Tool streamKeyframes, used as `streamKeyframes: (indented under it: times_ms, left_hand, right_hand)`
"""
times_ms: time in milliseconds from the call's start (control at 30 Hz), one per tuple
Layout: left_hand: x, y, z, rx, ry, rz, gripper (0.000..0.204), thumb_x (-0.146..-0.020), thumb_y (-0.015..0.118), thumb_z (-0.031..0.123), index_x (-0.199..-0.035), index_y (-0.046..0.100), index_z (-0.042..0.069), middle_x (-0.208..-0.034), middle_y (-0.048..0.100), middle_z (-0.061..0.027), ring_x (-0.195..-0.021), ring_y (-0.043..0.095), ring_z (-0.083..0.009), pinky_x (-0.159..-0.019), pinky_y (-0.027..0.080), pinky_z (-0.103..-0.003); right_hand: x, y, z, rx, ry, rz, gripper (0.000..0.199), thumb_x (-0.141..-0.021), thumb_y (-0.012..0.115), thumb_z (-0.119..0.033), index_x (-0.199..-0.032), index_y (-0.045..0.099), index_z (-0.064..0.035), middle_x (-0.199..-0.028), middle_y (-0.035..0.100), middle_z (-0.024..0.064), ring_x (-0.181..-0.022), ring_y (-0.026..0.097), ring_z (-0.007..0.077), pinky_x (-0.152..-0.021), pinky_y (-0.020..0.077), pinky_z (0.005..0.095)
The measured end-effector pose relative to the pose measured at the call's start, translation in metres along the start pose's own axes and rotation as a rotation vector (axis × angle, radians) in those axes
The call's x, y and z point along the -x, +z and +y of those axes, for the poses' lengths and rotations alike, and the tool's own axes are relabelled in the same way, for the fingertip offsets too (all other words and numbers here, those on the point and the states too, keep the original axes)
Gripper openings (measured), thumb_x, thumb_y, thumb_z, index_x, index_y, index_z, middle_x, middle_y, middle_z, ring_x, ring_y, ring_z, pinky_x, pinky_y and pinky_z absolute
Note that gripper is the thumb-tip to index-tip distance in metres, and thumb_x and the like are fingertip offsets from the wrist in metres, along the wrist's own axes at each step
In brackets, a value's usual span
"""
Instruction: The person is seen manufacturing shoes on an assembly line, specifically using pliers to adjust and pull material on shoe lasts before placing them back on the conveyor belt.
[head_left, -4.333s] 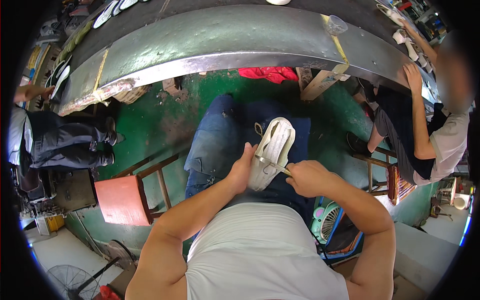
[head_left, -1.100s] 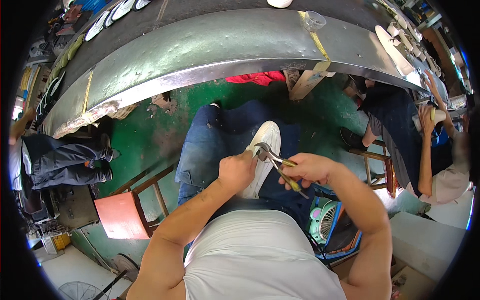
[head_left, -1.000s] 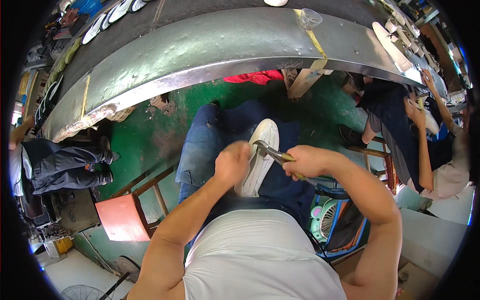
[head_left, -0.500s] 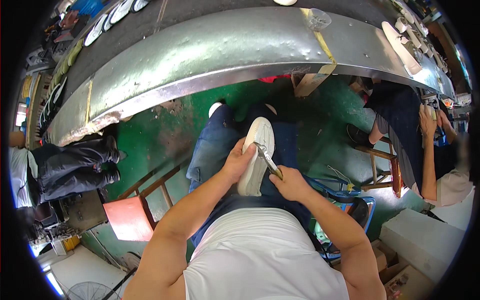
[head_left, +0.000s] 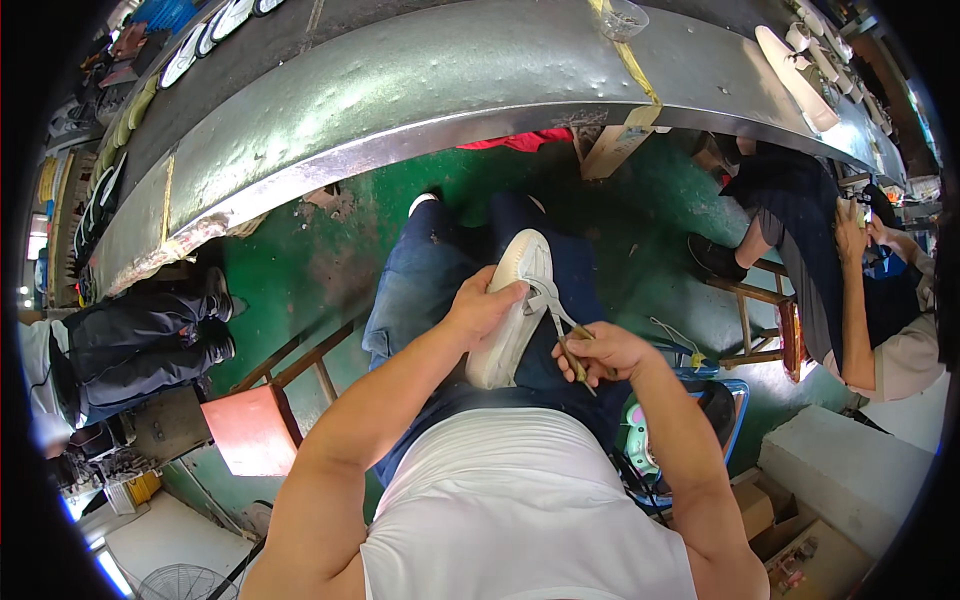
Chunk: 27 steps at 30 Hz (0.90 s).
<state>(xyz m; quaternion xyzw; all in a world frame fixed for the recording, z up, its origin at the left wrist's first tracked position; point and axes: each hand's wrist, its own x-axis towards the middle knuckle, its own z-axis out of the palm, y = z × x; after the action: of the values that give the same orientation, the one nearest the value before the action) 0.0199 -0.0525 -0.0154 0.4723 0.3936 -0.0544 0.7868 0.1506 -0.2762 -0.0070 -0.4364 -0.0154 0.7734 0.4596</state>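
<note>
While gripped at its edge, shoe [head_left: 512, 310], pliers [head_left: 560, 325] alongside.

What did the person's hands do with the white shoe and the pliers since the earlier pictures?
The right hand shifted the pliers from the shoe's toe area down along its side edge, where the tips now meet it. The white shoe tilted a little more upright on the lap. The left hand kept gripping the shoe, and the right hand never let go of the pliers. The person stayed seated at the metal bench.
</note>
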Motion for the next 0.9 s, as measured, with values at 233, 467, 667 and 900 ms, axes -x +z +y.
streamKeyframes:
  times_ms: [233, 467, 667, 900]
  left_hand:
    - [-0.002, 0.007, 0.008, -0.322, 0.003, 0.141, 0.050, -0.083, 0.075, 0.029, -0.120, 0.058, -0.001, -0.109, 0.068, -0.0188, -0.101, 0.067, -0.0284, -0.089, 0.052, -0.038]
    - [-0.001, 0.006, 0.012, -0.541, 0.000, 0.072, 0.055, -0.083, 0.075, 0.028, -0.121, 0.054, -0.005, -0.113, 0.066, -0.0226, -0.103, 0.067, -0.0312, -0.090, 0.053, -0.040]
    - [0.006, 0.002, 0.030, -0.409, -0.115, -0.117, 0.061, -0.087, 0.075, 0.026, -0.132, 0.047, -0.003, -0.122, 0.063, -0.0168, -0.113, 0.062, -0.0261, -0.098, 0.050, -0.040]
    - [-0.013, -0.017, 0.021, -0.170, -0.182, -0.299, 0.054, -0.090, 0.072, 0.022, -0.133, 0.049, -0.001, -0.120, 0.064, -0.0163, -0.112, 0.064, -0.0275, -0.096, 0.051, -0.046]
  right_hand:
    - [0.042, 0.034, -0.059, 0.652, -0.124, 0.424, 0.031, -0.103, 0.052, -0.027, -0.103, 0.061, 0.0026, -0.087, 0.067, 0.0099, -0.078, 0.068, 0.0169, -0.065, 0.0570, 0.0339]
    - [0.005, 0.049, -0.074, 1.267, -0.260, 0.542, 0.045, -0.101, 0.050, -0.039, -0.095, 0.063, 0.0036, -0.089, 0.066, 0.0291, -0.087, 0.062, 0.0494, -0.079, 0.0490, 0.0512]
    - [0.004, 0.043, -0.052, 1.268, -0.320, 0.549, 0.042, -0.100, 0.053, -0.037, -0.093, 0.062, 0.0028, -0.085, 0.067, 0.0261, -0.085, 0.064, 0.0461, -0.077, 0.0502, 0.0491]
    - [0.045, 0.060, -0.039, 1.161, -0.090, 0.348, 0.029, -0.093, 0.063, -0.024, -0.106, 0.062, 0.0023, -0.093, 0.069, 0.0254, -0.090, 0.067, 0.0420, -0.080, 0.0515, 0.0474]
